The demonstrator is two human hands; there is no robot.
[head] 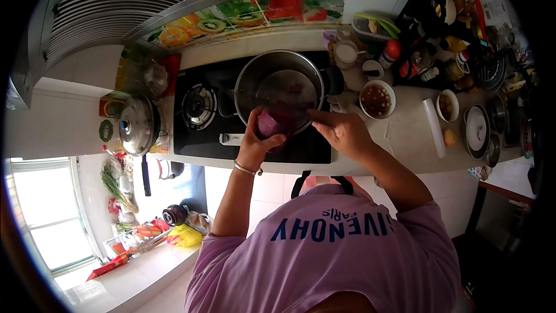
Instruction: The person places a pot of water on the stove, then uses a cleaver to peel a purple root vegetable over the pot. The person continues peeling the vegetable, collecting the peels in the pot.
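Observation:
My left hand (256, 141) grips a large purple chunk with cut faces (271, 126), seemingly a root vegetable, above the near rim of a deep steel pot (243, 74). Close on the chunk's right, my right hand (343, 132) is closed with its index finger stretched towards it. A thin, dark, blurred tool, seemingly a knife (299, 115), runs from those fingers to the chunk; its handle is mostly hidden in the hand. Inside the pot lies a small purple piece (296, 88) on the bottom. The pot stands on a black gas hob (208, 145).
Left of the pot are a bare burner (199, 106) and a lidded pan (138, 125) with its handle over the edge. Right of it stand a bowl of brown liquid (378, 99), a smaller bowl (447, 105), a white roll (433, 128) and several bottles. A range hood (143, 4) hangs above.

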